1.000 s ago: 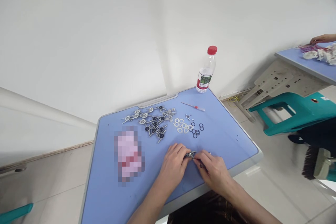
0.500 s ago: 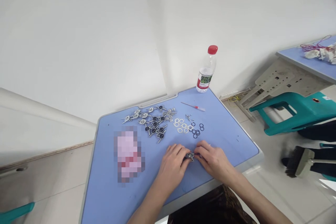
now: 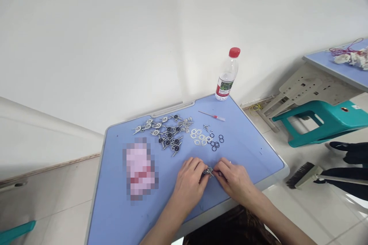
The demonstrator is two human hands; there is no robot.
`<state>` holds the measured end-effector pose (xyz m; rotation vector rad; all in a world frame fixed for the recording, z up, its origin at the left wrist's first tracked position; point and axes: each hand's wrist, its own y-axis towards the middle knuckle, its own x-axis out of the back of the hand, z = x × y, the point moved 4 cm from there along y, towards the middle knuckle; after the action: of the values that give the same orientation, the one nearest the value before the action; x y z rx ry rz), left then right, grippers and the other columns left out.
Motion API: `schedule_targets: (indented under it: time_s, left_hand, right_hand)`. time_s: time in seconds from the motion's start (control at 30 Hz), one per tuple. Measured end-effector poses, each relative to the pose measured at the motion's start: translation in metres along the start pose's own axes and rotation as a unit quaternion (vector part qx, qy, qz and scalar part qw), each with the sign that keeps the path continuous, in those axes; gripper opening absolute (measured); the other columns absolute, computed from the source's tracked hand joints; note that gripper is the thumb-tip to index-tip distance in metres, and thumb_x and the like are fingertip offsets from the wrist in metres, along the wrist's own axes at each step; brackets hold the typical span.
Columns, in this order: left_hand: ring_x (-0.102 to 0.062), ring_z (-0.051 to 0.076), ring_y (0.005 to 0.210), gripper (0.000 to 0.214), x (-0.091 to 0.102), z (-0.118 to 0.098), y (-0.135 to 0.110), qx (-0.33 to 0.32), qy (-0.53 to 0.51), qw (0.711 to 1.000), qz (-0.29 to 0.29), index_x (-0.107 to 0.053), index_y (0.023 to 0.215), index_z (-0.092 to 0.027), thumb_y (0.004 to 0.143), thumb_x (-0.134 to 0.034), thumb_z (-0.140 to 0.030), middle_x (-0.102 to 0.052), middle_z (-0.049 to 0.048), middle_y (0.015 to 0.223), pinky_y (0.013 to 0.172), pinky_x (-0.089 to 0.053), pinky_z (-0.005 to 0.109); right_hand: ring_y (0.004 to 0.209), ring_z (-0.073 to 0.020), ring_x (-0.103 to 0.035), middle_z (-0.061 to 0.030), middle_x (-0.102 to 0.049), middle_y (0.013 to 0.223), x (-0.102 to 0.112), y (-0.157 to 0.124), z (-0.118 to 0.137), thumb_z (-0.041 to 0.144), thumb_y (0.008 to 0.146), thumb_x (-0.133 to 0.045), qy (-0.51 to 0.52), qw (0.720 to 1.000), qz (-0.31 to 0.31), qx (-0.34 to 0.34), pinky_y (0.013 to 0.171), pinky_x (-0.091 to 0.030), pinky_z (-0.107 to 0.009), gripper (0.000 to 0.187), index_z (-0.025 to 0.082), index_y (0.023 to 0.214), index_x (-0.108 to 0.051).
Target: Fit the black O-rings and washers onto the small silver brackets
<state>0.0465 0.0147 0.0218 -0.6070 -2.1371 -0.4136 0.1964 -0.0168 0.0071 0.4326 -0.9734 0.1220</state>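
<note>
My left hand [image 3: 189, 182] and my right hand [image 3: 234, 179] meet low on a blue desk [image 3: 253, 149], fingers curled and pinched on a small metal part [image 3: 209, 171] held between them. Beyond the hands lies a pile of metal fittings with black centres [image 3: 168, 134]. To its right are flat silver plates [image 3: 199, 137], several black rubber rings [image 3: 215, 143] and a few tiny screws [image 3: 206, 126]. A thin red-handled screwdriver [image 3: 212, 115] lies farther back.
A plastic water bottle with a red cap [image 3: 227, 76] stands at the desk's far right corner. A blurred pink object [image 3: 139, 168] lies left of my hands. A teal stool [image 3: 322, 122], a second blue desk [image 3: 336, 67] and a broom [image 3: 304, 172] are at the right.
My hands stay together on the small metal part, with only slight finger movement. At the right, another person's hand left the far desk, and the broom slid left across the floor.
</note>
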Motion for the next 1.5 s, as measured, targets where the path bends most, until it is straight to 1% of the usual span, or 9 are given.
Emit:
schedule_targets:
  time_s: [0.33,0.6,0.73,0.87,0.97,1.1,1.33,1.43,1.5]
  left_hand:
    - [-0.053,0.02,0.088,0.012,0.0,0.0,0.001,0.011,-0.017,1.0,0.004,-0.054,0.088,-0.02,0.086,-0.057,-0.009,-0.059,0.0013,0.092,0.082,-0.043,0.037]
    - [-0.052,0.021,0.087,0.011,0.0,0.003,0.002,0.018,-0.026,0.999,0.014,-0.054,0.087,-0.02,0.086,-0.058,-0.01,-0.059,0.0013,0.091,0.08,-0.043,0.037]
    - [-0.052,0.02,0.088,0.01,-0.001,0.003,0.002,0.014,-0.031,0.999,0.017,-0.054,0.087,-0.02,0.086,-0.059,-0.01,-0.059,0.0016,0.091,0.08,-0.043,0.036]
    - [-0.052,0.02,0.087,0.009,-0.001,0.003,0.002,0.014,-0.035,0.999,0.021,-0.054,0.087,-0.019,0.087,-0.059,-0.012,-0.059,0.0018,0.09,0.08,-0.043,0.035]
    - [-0.052,0.02,0.086,0.01,-0.001,0.003,0.002,0.017,-0.04,0.999,0.022,-0.053,0.085,-0.019,0.087,-0.059,-0.011,-0.058,0.0017,0.088,0.078,-0.043,0.034]
    - [-0.051,0.02,0.084,0.012,0.0,0.004,0.002,0.021,-0.048,0.998,0.017,-0.053,0.083,-0.02,0.086,-0.059,-0.01,-0.058,0.0013,0.086,0.077,-0.042,0.033]
    - [-0.051,0.019,0.083,0.015,0.001,0.004,0.005,0.035,-0.058,0.998,0.008,-0.05,0.077,-0.02,0.082,-0.058,-0.008,-0.057,0.0004,0.083,0.074,-0.041,0.032]
    - [-0.051,0.019,0.083,0.016,0.001,0.004,0.006,0.037,-0.064,0.997,0.004,-0.05,0.076,-0.02,0.081,-0.058,-0.008,-0.058,0.0003,0.082,0.074,-0.041,0.032]
    - [-0.051,0.019,0.082,0.016,0.001,0.004,0.006,0.034,-0.069,0.997,0.001,-0.05,0.076,-0.02,0.081,-0.058,-0.007,-0.058,0.0,0.082,0.075,-0.041,0.032]
  right_hand:
    - [0.053,-0.0119,-0.049,-0.0007,-0.057,0.074,0.0,-0.001,0.002,0.018,0.097,-0.041,-0.006,1.0,-0.01,-0.012,0.049,-0.03,-0.025,0.018,0.019,0.082,-0.052]
    - [0.051,-0.0118,-0.05,-0.001,-0.057,0.075,-0.003,-0.001,0.001,0.019,0.097,-0.041,-0.01,1.0,0.003,-0.02,0.048,-0.029,-0.026,0.019,0.019,0.083,-0.053]
    - [0.058,-0.0136,-0.055,-0.0022,-0.059,0.08,0.001,-0.001,-0.001,0.02,0.096,-0.043,0.011,0.999,0.03,-0.024,0.05,-0.033,-0.026,0.013,0.019,0.091,-0.055]
    - [0.065,-0.0146,-0.059,-0.0027,-0.061,0.086,0.012,-0.002,-0.012,0.02,0.094,-0.049,0.06,0.994,0.071,-0.05,0.055,-0.04,-0.026,0.009,0.021,0.099,-0.056]
    - [0.067,-0.0152,-0.06,-0.0032,-0.063,0.089,0.02,-0.002,-0.023,0.021,0.094,-0.048,0.055,0.993,0.064,-0.077,0.058,-0.043,-0.026,0.009,0.021,0.098,-0.057]
    - [0.064,-0.0149,-0.06,-0.0028,-0.062,0.086,0.019,-0.004,-0.031,0.021,0.096,-0.045,0.03,0.994,0.052,-0.096,0.058,-0.043,-0.026,0.013,0.021,0.095,-0.058]
    - [0.063,-0.0147,-0.061,-0.0024,-0.063,0.086,0.018,0.002,-0.035,0.021,0.095,-0.046,0.016,0.994,0.028,-0.102,0.056,-0.043,-0.026,0.013,0.021,0.09,-0.058]
    - [0.064,-0.015,-0.061,-0.0025,-0.064,0.086,0.018,0.005,-0.032,0.02,0.094,-0.047,0.021,0.994,0.032,-0.099,0.057,-0.044,-0.026,0.012,0.021,0.091,-0.059]
    - [0.068,-0.0152,-0.062,-0.0023,-0.064,0.087,0.017,0.006,-0.025,0.02,0.093,-0.05,0.05,0.994,0.046,-0.087,0.06,-0.045,-0.026,0.011,0.021,0.094,-0.061]
